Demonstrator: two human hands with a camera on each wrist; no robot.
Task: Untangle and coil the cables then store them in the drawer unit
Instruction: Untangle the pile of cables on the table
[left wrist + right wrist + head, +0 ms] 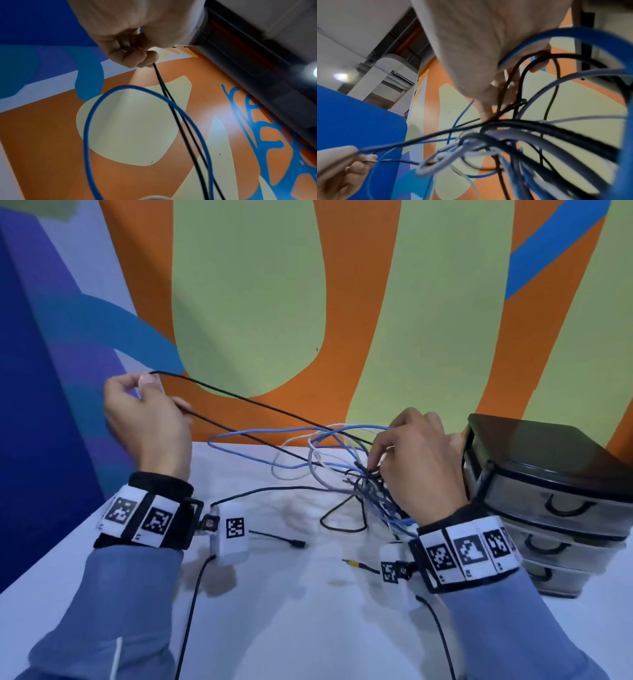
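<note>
- White bench point(308, 628) across the lower frame, set against a painted wall of orange, green and blue shapes.
- Dark drawer unit point(548, 491) with three closed smoky drawers, standing on the bench at the right edge, just beside the right hand.
- Tangle of cables point(359, 474) in blue, white, grey and black, heaped on the bench between the hands, nearer the right one.
- Left hand point(147, 419) raised above the bench at left, fingers point(137, 59) pinching a black cable point(239, 398) folded into a doubled strand that runs taut down to the tangle.
- Right hand point(418, 463) over the tangle, fingers point(486, 112) curled into the knot and gripping black strands.
- Blue cable point(120, 89) looping loose under the left hand.
- Two loose plug ends lying on the bench near the wrists.
</note>
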